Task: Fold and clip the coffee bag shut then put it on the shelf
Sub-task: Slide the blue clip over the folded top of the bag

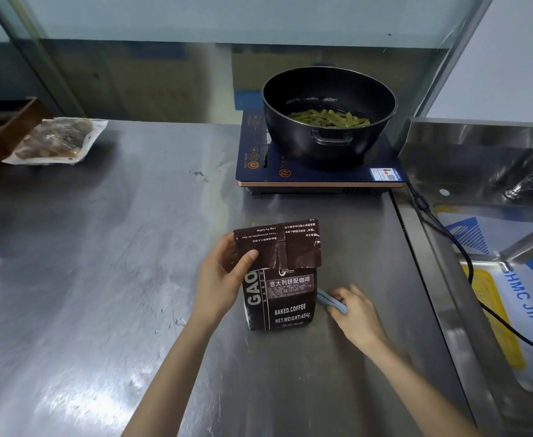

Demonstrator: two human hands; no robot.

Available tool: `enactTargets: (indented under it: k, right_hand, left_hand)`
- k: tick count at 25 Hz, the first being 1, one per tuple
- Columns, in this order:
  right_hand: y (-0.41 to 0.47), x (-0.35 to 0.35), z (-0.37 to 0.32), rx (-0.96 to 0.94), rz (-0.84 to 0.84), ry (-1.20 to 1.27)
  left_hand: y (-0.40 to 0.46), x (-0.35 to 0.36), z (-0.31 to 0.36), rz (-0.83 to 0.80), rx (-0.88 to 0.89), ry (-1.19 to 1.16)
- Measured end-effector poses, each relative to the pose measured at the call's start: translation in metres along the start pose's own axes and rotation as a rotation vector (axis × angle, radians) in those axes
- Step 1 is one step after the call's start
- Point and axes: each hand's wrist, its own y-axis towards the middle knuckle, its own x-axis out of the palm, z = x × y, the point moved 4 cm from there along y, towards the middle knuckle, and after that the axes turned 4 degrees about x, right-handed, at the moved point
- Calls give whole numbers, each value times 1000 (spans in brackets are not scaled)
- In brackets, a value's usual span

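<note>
A dark brown coffee bag (285, 298) stands upright on the steel counter (101, 279), its top flap folded forward and down over the front. My left hand (221, 279) grips the folded flap at its left side, thumb pressed on the front. A light blue clip (329, 300) lies on the counter just right of the bag. My right hand (353, 313) rests over the clip, fingers closing around it. No shelf is in view.
A black pot (328, 121) with green beans sits on an induction cooker (315, 171) behind the bag. Its cord (466, 257) trails right over a steel sink (495, 216). A sealed food packet (57, 140) and a brown box (3, 121) lie far left.
</note>
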Motion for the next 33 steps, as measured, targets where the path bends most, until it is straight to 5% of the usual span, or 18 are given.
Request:
enactTargets:
  k: [13, 20, 33]
  right_hand:
    - [-3, -97, -49, -160, 245, 364]
    - [-20, -117, -83, -335, 135, 498]
    - [-27, -94, -97, -419, 111, 393]
  left_hand:
    - [5, -1, 5, -76, -18, -15]
    - [13, -1, 13, -185, -22, 21]
    - [11, 3, 20, -132, -41, -6]
